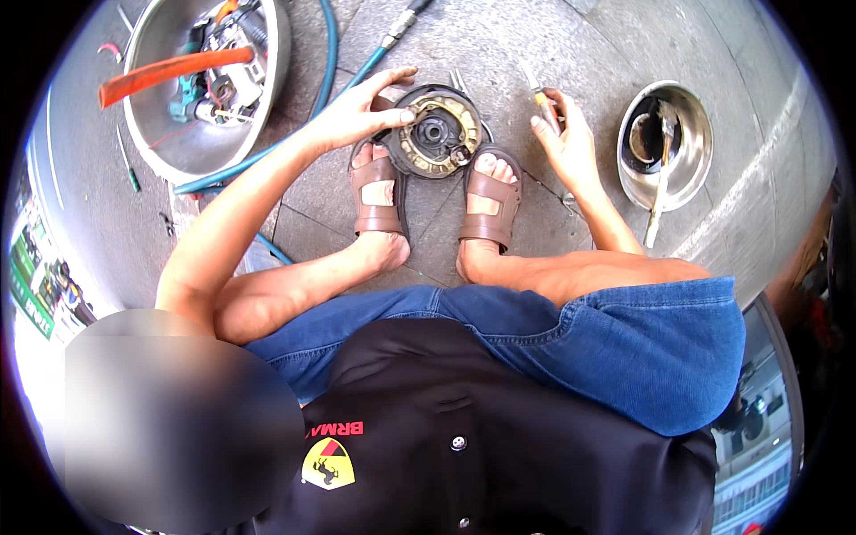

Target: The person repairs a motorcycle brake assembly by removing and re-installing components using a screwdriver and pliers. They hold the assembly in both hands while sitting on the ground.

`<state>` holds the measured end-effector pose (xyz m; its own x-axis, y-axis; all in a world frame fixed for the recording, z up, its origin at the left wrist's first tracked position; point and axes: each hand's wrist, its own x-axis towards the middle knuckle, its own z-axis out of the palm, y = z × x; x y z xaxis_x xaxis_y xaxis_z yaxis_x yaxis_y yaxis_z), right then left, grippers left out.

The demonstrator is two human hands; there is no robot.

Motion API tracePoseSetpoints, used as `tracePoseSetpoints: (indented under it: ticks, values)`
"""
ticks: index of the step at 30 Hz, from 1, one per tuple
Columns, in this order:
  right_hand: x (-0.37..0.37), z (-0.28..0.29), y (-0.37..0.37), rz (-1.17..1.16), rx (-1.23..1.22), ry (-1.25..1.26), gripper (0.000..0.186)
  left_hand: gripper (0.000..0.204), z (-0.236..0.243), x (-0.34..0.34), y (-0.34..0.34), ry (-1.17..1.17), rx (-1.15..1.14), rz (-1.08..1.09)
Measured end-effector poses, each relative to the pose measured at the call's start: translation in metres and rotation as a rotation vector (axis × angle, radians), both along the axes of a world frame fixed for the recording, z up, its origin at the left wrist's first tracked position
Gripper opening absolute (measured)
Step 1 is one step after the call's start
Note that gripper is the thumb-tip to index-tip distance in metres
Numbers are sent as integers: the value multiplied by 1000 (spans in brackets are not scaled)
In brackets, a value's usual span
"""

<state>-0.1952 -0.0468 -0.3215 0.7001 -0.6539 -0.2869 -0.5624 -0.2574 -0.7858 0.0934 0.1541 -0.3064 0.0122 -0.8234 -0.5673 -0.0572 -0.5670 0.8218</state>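
Observation:
A round black part (434, 131) with a segmented, pale yellow ring and a central hub lies on the paving between my sandalled feet. Over its left edge is my left hand (361, 109), thumb resting on the ring and index finger stretched along the upper rim; the other fingers are partly hidden. On the right, my right hand (568, 138) is closed around the orange-and-black handle of what looks like a screwdriver (539, 96). Its pale metal end points up and away from me, apart from the round part.
At the upper left stands a large metal bowl (283, 53) of tools, with an orange-handled tool (174, 74) across it. A blue-green hose (328, 62) runs beside it. To the right, a smaller metal bowl (695, 169) holds a brush (664, 160) and dark liquid. A green-handled screwdriver (134, 178) lies far left.

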Motion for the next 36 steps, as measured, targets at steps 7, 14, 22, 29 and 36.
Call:
tracePoseSetpoints:
  ticks: [7, 14, 22, 29, 36]
  values:
    - [-22, -9, 3, -59, 68, 86, 53, 61, -15, -7, -56, -334, 84, -255]
    - [-16, 12, 7, 0, -329, 65, 46, 59, 9, 7, -73, -51, 242, -122]
    - [29, 77, -23, -54, 370, -191, 41, 56, 105, 87, -128, 475, 289, 255]
    - [104, 210, -96, 378, 229, -204, 44, 34, 128, 84, -122, 879, -23, 686]
    - [144, 252, -49, 210, 298, -161, 43, 49, 113, 51, -113, 1194, -173, 703]
